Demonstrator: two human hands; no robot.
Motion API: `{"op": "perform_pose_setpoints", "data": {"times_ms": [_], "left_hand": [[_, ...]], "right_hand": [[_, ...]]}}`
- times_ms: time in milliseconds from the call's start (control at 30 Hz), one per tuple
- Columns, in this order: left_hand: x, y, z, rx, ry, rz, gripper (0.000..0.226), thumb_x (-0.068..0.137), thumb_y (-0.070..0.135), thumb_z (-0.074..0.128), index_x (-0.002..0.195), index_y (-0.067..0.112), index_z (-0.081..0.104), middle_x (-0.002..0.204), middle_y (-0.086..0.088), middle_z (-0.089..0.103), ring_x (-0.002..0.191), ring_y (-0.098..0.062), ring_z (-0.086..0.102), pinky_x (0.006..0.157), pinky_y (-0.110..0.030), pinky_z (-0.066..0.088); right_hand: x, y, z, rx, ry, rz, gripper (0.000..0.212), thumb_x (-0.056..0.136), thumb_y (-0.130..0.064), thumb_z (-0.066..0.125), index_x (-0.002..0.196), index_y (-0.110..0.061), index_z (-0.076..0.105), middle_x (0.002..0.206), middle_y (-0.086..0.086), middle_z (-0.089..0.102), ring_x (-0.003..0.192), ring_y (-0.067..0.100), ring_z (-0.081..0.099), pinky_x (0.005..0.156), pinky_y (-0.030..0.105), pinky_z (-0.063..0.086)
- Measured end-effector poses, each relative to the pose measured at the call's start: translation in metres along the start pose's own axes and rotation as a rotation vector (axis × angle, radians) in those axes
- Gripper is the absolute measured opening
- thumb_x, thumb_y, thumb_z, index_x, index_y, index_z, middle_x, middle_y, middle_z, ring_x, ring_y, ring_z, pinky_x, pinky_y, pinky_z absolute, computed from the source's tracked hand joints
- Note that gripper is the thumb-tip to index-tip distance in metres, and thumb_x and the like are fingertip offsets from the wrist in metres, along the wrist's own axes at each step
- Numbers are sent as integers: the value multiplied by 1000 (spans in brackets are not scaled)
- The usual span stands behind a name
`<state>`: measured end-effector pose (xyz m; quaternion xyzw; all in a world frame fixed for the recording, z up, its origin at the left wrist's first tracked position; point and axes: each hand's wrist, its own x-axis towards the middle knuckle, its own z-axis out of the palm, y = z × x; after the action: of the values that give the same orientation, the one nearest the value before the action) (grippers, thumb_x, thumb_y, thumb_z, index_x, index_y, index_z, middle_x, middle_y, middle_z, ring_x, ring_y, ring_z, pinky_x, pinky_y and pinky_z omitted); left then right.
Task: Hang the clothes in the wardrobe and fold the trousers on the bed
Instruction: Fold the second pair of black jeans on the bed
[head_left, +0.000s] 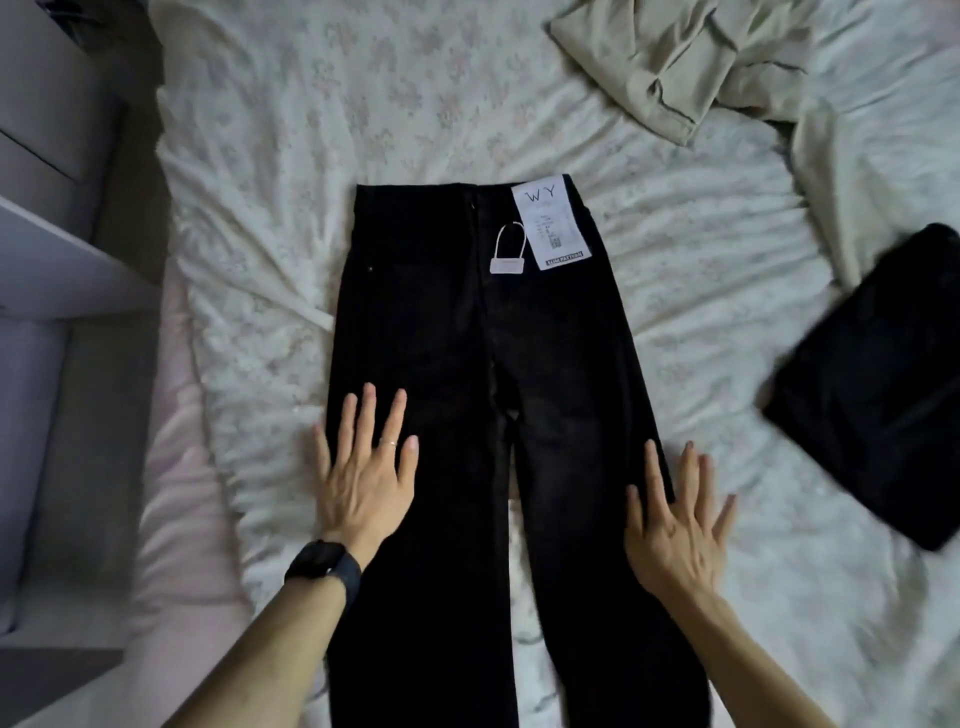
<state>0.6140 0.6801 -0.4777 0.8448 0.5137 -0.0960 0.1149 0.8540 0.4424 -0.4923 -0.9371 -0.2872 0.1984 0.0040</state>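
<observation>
Across the middle of the frame the black trousers (467, 364) are lying flat and face up on the bed (260, 208), waistband toward the top of the frame and both legs running down past the lower edge. I am seeing my left hand (363, 478) resting palm down on the leg at frame left, its fingers straight and spread, its outer edge reaching over the trouser seam onto the sheet. Its grip is fully open and is holding nothing. My right hand (675, 525) is lying flat over the outer edge of the other leg, half on the cloth and half on the sheet, fingers fanned out. Its grip is likewise open and is closing on nothing.

A white paper tag (551, 223) is sitting on the waistband right of the fly, and a smaller label on a loop (506, 260) is hanging just beside it. A dark watch (324, 569) is circling my left wrist and a thin ring (389, 443) is showing on one finger.

Further out, a folded black garment (872, 395) is lying at the right edge of the frame, well apart from the trousers. A crumpled beige garment (691, 67) is lying on the sheet at the upper right. Grey furniture (52, 156) is standing along the left edge, beside the bed.
</observation>
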Motion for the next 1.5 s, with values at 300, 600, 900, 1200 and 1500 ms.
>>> {"op": "perform_pose_setpoints", "data": {"times_ms": [300,600,900,1200,1500], "left_hand": [[-226,17,71,-115,-58,44,63,100,53,28,159,29,24,168,-4,14,155,-28,13,117,-64,24],[-330,44,95,-196,-6,-71,63,88,22,69,145,6,49,144,-19,47,127,-39,52,101,-53,47],[-327,159,98,-771,-104,-395,27,96,44,60,103,18,66,92,6,70,89,-20,66,72,-32,51],[-329,168,106,-972,22,-498,15,92,39,70,89,28,60,78,22,60,73,8,55,61,-2,37],[-345,162,139,-989,-360,-481,14,90,37,72,88,27,62,87,12,70,85,-8,66,71,-16,51]], "right_hand": [[-160,49,52,1,-24,-131,60,103,-55,25,160,-43,10,170,3,4,157,22,2,122,57,14],[-188,122,39,409,-103,107,35,92,-27,67,123,-26,49,121,1,57,106,23,56,84,42,51],[-184,158,41,424,-230,41,24,92,-47,57,104,-26,51,96,-8,64,88,18,60,71,36,48],[-196,186,25,467,27,-26,14,99,-43,50,92,-31,55,98,-13,57,82,14,55,65,30,37],[-195,195,47,641,-464,5,19,92,-32,59,109,-25,65,96,-9,70,94,19,67,84,37,54]]}}
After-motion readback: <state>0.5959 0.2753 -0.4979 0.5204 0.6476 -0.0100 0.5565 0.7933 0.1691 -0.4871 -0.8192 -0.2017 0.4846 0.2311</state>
